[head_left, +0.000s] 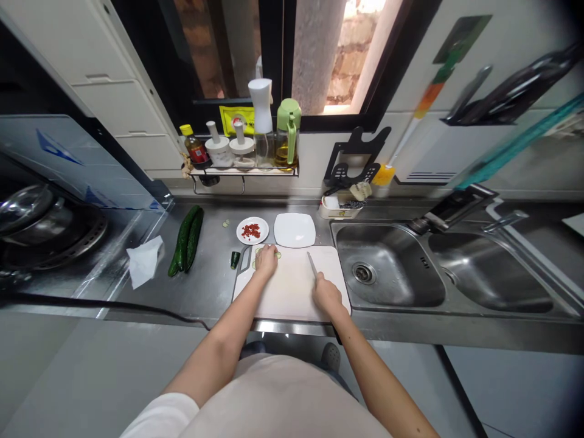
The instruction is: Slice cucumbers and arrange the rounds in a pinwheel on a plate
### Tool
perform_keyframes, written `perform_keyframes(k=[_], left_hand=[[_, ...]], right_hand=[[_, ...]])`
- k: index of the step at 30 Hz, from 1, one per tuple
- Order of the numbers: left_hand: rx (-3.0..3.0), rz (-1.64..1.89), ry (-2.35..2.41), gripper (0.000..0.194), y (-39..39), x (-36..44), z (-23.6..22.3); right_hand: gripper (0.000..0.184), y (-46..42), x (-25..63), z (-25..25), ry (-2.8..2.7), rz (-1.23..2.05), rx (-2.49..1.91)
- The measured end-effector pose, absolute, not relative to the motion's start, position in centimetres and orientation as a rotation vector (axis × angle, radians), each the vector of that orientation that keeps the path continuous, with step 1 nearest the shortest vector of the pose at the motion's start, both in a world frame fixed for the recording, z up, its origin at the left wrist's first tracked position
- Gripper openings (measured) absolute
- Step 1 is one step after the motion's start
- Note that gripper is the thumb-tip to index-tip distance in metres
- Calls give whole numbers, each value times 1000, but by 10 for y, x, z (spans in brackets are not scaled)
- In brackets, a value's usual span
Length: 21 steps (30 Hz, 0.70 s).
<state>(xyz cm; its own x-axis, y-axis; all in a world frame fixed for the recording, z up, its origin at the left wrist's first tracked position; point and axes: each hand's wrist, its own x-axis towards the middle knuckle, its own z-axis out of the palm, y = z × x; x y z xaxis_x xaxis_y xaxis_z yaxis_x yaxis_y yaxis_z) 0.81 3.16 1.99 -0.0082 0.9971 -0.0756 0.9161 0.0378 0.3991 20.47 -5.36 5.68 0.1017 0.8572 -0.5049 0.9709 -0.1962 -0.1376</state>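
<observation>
A white cutting board (292, 298) with a grey handle lies on the steel counter. At its upper left, my left hand (266, 260) is closed over pale green cucumber slices (278, 255), most of them hidden beneath the fingers. Gripped in my right hand (327, 294) is a knife (312, 264), its blade pointing away from me over the board's right half. Left of the board handle sits a short dark green cucumber end (235, 260). Behind the board are a small white plate of chopped red pieces (251, 231) and a squarish white plate (294, 230) with nothing on it.
Whole cucumbers (186, 240) and a crumpled white tissue (145, 261) lie to the left, near a stove with a pot (39, 213). A double sink (387, 267) adjoins the board's right side. Above, a wall rack (244, 173) carries bottles and seasoning jars.
</observation>
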Motion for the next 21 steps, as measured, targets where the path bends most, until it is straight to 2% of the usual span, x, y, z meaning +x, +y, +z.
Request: perform_keyframes(k=[6,11,21], left_hand=[[1651,489,1961,10,25,7,21],[1411,583,1822,13,8,2,5],[1557,496,1733,13,-24,5,2]], right_hand=[[32,-54,205,57,1838,-693,2125],[33,-54,206,56,1847,-708,2130],[34,-54,205,59,1839,-714,2132]])
